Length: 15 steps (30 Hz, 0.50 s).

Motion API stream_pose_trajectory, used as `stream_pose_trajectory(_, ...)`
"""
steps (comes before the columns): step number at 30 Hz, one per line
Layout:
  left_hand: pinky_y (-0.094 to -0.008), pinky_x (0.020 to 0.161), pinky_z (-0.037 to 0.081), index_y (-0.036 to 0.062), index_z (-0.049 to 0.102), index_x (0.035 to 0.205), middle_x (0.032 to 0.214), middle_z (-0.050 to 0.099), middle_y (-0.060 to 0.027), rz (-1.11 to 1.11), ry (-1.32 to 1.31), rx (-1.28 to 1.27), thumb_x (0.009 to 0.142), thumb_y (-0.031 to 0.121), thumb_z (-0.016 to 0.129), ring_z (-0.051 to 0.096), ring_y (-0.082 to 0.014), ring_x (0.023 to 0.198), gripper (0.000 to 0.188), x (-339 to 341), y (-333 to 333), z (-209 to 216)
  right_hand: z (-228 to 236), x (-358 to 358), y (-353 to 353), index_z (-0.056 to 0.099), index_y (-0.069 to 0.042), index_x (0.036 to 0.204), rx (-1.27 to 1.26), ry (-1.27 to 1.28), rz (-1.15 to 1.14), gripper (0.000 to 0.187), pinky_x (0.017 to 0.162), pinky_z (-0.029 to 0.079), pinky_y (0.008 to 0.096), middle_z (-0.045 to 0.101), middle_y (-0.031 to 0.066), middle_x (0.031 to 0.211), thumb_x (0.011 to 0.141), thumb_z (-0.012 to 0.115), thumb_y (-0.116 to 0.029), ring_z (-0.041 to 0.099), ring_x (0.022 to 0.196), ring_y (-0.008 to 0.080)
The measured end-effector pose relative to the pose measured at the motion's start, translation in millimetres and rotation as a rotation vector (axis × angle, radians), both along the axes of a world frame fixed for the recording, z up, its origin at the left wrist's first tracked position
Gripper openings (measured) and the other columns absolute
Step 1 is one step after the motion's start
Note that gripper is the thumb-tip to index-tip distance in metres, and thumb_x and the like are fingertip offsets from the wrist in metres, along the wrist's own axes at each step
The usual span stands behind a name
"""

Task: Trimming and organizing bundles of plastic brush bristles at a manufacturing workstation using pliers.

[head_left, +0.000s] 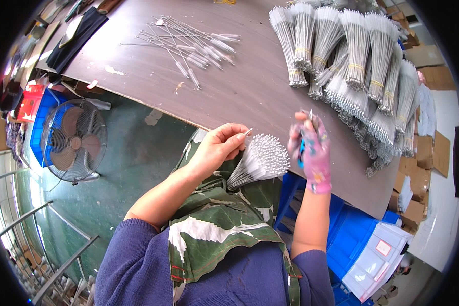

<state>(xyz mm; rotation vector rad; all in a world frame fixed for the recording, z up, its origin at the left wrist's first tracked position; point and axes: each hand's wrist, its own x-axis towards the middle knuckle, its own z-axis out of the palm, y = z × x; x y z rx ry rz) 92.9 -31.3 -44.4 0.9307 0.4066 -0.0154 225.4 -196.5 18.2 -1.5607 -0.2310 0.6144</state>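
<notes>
Between the thumb and forefinger of my left hand point(222, 144), pinched closed, sits the end of a thin straw brush point(248, 131). Just to its right, a thick bundle of wire-handled straw brushes point(264, 158) rests against my lap at the table edge, its looped ends fanned upward. My right hand point(311, 148), in a pink patterned glove, is wrapped round a blue-handled cutting tool point(301, 153). A metal tip shows above the fingers; whether it is scissors or pliers I cannot tell. The right hand is apart from the bundle.
Loose brushes point(194, 48) lie scattered on the brown table point(250, 76). Many banded bundles point(357, 56) are piled at the right. A standing fan point(75, 142) is at the left, blue crates point(352, 239) at the lower right, and a metal rail point(61, 265) at the lower left.
</notes>
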Motion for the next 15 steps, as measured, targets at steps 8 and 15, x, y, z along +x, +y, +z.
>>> stream_pose_trajectory(8, -0.0148, 0.059, 0.035, 0.0039, 0.056, 0.106, 0.076, 0.051, 0.0058, -0.148, -0.014, 0.005, 0.093, 0.017, 0.048, 0.042, -0.0005, 0.067, 0.021, -23, 4, 42, 37, -69, -4, 0.056, -0.006, 0.087, 0.054, 0.501, 0.348, 0.025, 0.042, 0.038, 0.0181, 0.055, 0.0032, 0.065, 0.09, 0.049, -0.031, 0.052, 0.049, 0.0091)
stream_pose_trajectory(15, -0.0239, 0.083, 0.042, -0.0004, 0.056, 0.111, 0.096, 0.06, -0.0021, -0.148, -0.076, 0.096, 0.091, 0.014, 0.05, 0.051, -0.0079, 0.093, 0.025, -30, -6, 44, 37, -77, 3, 0.056, -0.008, 0.087, -0.036, 0.618, 0.354, 0.025, 0.042, 0.038, 0.0172, 0.055, 0.0023, 0.066, 0.091, 0.047, -0.031, 0.051, 0.049, 0.0073)
